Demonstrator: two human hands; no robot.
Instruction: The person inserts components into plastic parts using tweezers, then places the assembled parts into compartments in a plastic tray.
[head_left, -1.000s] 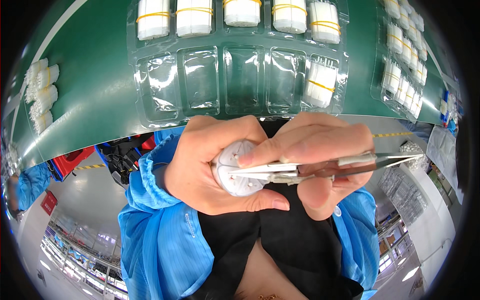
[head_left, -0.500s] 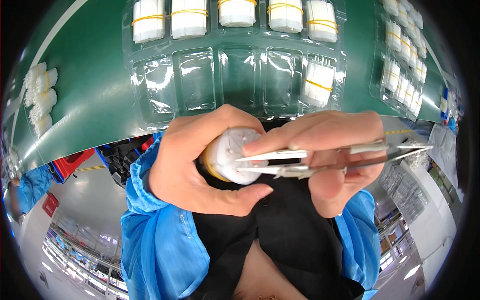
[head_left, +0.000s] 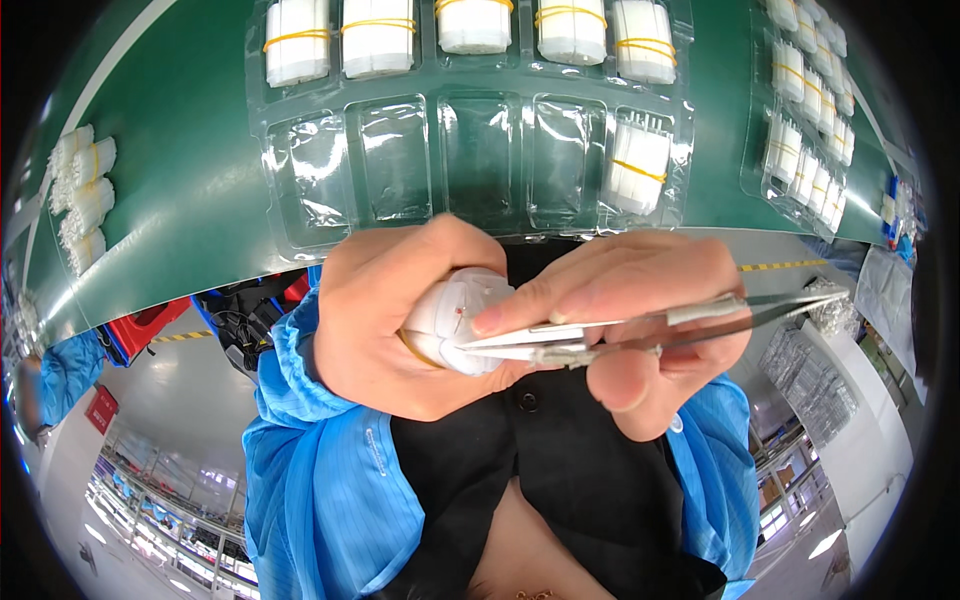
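My left hand (head_left: 395,310) grips a white bundle (head_left: 450,315) of small parts, held by a yellow rubber band, just below the edge of the green table. My right hand (head_left: 630,310) holds metal tweezers (head_left: 640,330) whose tips touch the end face of the bundle. The forefinger of that hand rests on the bundle too. A clear plastic tray (head_left: 400,165) with pockets lies on the table right above my hands. Its far row holds white banded bundles (head_left: 475,25), and one bundle (head_left: 635,165) sits in the near row's right pocket.
A second clear tray (head_left: 810,130) filled with white bundles lies at the right. Loose banded bundles (head_left: 80,195) lie at the table's left. The green table (head_left: 180,180) edge runs just above my hands. Blue sleeves cover my forearms.
My hands have shifted slightly with the bundle turning in my left hand, so more of its rounded end shows. The tweezers stay against it.
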